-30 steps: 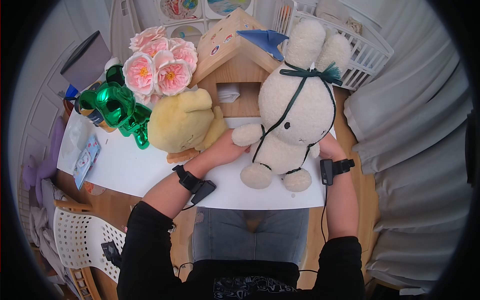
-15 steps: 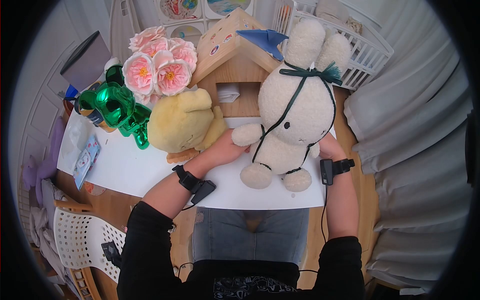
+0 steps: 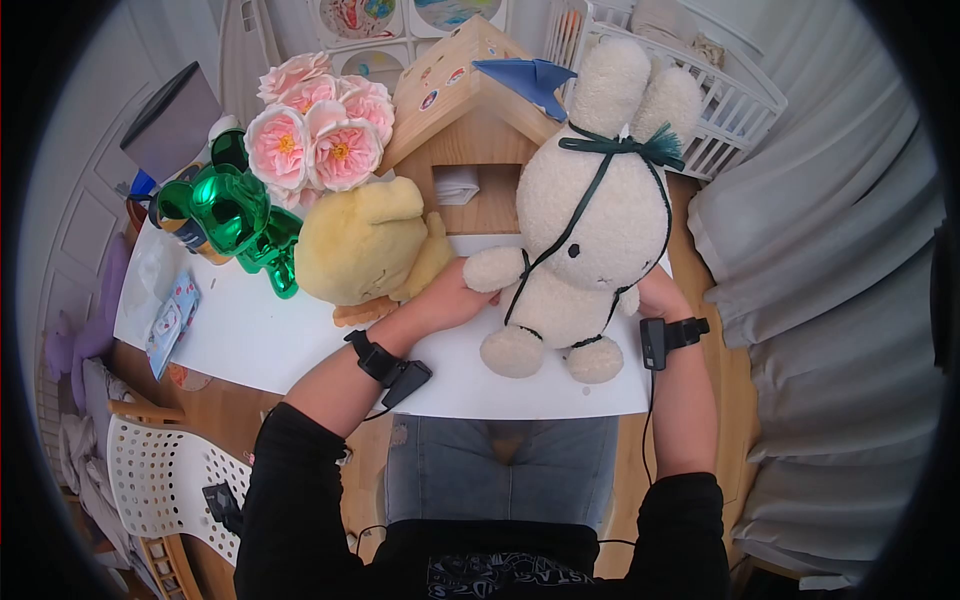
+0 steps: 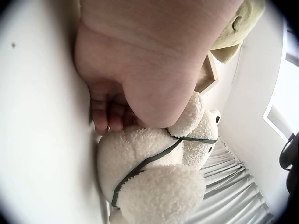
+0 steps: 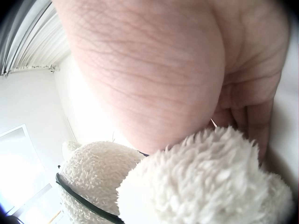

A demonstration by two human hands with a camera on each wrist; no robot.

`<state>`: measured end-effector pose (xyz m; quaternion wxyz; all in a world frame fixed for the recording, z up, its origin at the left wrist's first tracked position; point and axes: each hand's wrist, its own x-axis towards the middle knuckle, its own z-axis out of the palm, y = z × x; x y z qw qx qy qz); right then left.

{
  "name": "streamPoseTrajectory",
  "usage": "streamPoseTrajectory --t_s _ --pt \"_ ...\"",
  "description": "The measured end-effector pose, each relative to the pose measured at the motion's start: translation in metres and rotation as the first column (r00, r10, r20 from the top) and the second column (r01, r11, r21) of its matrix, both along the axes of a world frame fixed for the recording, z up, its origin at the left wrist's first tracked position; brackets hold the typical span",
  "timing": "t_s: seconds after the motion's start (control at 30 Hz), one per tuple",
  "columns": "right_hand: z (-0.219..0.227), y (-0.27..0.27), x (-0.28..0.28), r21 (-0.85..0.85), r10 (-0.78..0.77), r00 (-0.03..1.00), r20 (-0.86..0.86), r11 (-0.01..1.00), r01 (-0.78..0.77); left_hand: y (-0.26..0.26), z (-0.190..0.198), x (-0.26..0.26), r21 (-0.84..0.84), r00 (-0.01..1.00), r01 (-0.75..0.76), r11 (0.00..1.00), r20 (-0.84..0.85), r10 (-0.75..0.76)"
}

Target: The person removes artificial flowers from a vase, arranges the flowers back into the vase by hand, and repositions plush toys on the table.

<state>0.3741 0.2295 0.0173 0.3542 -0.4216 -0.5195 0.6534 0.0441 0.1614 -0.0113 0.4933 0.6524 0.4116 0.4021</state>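
Note:
A cream plush rabbit (image 3: 570, 270) with a dark green ribbon tied round its head and body leans back on the white table (image 3: 450, 370). My left hand (image 3: 463, 296) grips its body low on the left, under its arm; in the left wrist view the curled fingers (image 4: 112, 114) press against the plush (image 4: 140, 154). On the other side my right hand (image 3: 658, 294) holds the body, its fingers (image 5: 250, 121) partly hidden behind the fur (image 5: 196, 182) in the right wrist view. Both sets of fingertips are hidden in the head view.
A yellow plush (image 3: 360, 240) sits left of my left forearm, beside a shiny green figure (image 3: 235, 215) and pink flowers (image 3: 325, 125). Behind stands a wooden house (image 3: 475, 135) with a blue piece (image 3: 530, 80) on its roof. A colourful packet (image 3: 173, 325) lies at the table's left.

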Motion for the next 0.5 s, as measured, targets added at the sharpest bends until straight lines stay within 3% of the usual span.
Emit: streamPoseTrajectory --t_s 0.5 --pt "0.0033 -0.0013 -0.0008 -0.006 -0.002 1.000 -0.004 1.000 0.002 -0.0010 0.0020 0.0008 -0.023 1.000 -0.007 1.000 0.017 0.007"
